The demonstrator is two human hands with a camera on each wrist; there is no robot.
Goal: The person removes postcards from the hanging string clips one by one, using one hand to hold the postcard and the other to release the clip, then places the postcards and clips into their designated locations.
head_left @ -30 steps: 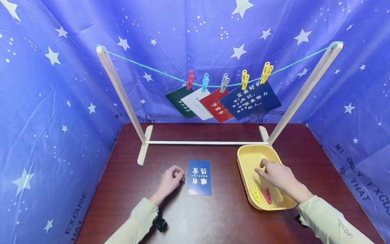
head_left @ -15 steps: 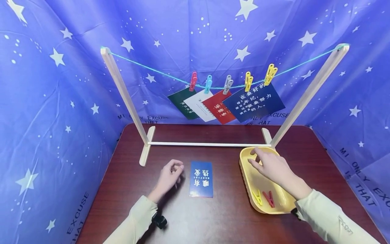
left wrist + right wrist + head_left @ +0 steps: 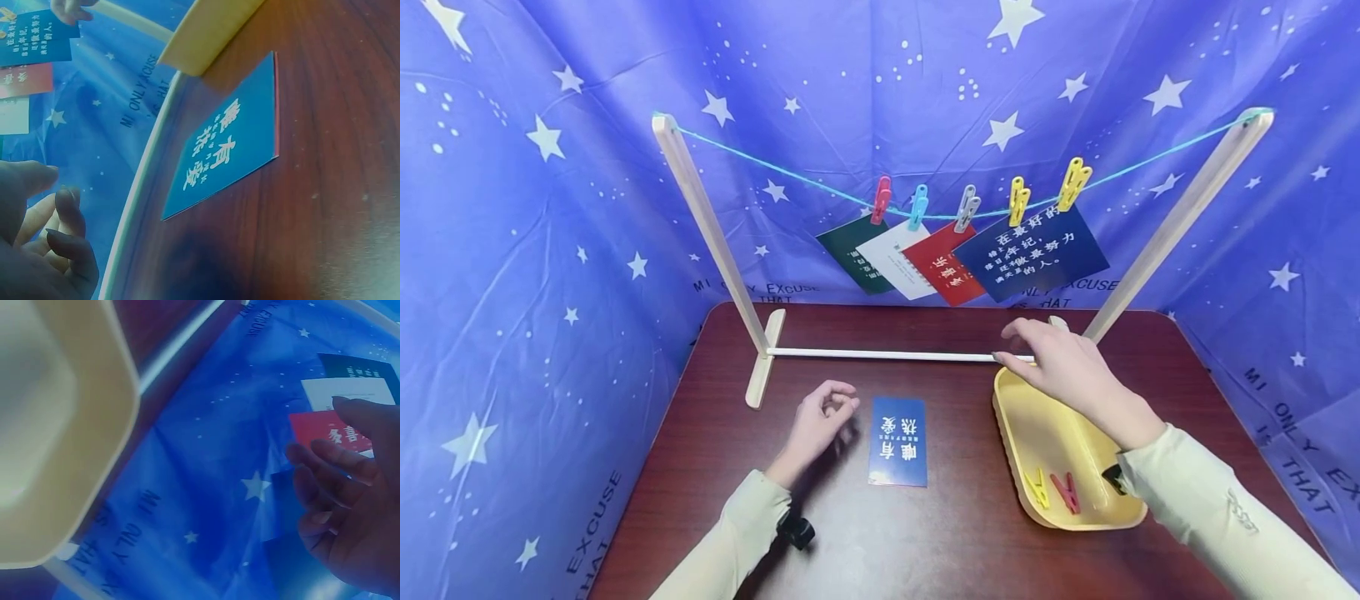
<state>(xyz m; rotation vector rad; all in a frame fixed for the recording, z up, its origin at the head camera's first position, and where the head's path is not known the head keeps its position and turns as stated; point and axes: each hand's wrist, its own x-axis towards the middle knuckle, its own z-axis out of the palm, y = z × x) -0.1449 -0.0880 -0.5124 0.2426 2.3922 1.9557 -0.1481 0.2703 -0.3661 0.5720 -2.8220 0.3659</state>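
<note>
A glossy, wood-grained dark-red table (image 3: 842, 533) carries a smooth pale wooden frame (image 3: 715, 233) towards twelve o'clock and a rounded yellow plastic tray (image 3: 1048, 433) at four. Fingers loosely bent, the right hand (image 3: 1067, 362) hovers above its far rim, the left hand (image 3: 820, 418) beside a flat blue rectangular card (image 3: 898, 442) at six; inside lie a yellow plastic clothespin (image 3: 1039, 490) and a red plastic clothespin (image 3: 1065, 493).

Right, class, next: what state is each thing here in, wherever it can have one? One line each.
Left grip: empty, fingers loosely curled
Right grip: empty, fingers loosely bent
Loose blue card: lying flat, unpegged
Loose yellow peg: unclipped
Loose red peg: unclipped
Yellow tray: upright, holding both loose pegs
String: sagging
Upper pegs: clipped on string
Hanging cards: pegged up
Wooden stand: upright
</note>
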